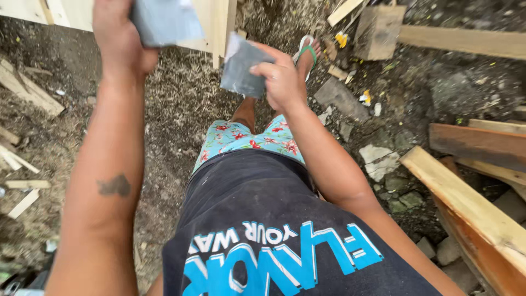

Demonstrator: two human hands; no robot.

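Observation:
My left hand (118,38) is raised at the top left and grips a grey sheet of sandpaper (164,21) that runs out of the frame's top edge. My right hand (282,77) holds a second grey folded sheet (241,68) in front of me, close to a pale upright wooden board (222,24). Below the hands I see my flowered turquoise shorts (249,140), dark shirt and a foot in a green-strapped sandal (308,52).
The ground is dirt strewn with sawdust, stones and wood scraps. Long planks (466,203) lie at the right, a wooden block (378,30) and a beam (466,41) at the top right, short offcuts (27,93) at the left.

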